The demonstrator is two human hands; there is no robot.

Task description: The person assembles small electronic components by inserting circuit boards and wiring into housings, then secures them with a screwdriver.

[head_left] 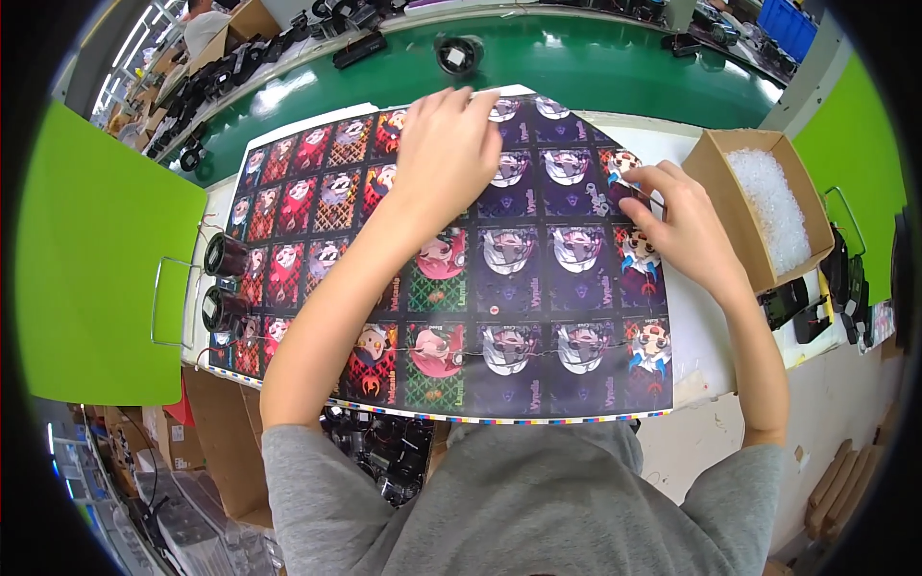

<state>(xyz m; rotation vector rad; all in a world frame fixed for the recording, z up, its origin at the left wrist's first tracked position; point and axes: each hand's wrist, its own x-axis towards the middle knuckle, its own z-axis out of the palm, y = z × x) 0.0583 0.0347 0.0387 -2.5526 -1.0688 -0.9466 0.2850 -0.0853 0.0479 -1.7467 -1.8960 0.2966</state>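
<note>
A large sheet printed with rows of cartoon character cards point(509, 274) covers the worktable in front of me. My left hand point(447, 144) reaches over its far edge toward the green belt, back of the hand up, fingers stretched and holding nothing I can see. Beyond those fingertips a black round part with a white square label point(458, 56) sits on the belt, apart from the hand. My right hand point(684, 213) hovers at the sheet's right side, thumb and forefinger apart. Just left of its fingertips lie a few small clear pieces point(602, 200).
A cardboard box point(715, 182) full of small clear plastic pieces point(768, 202) stands at the right. Two black cylindrical parts with wires point(225, 283) rest at the sheet's left edge. The green conveyor belt point(567, 72) runs across the back. Green panels point(106, 259) flank the table.
</note>
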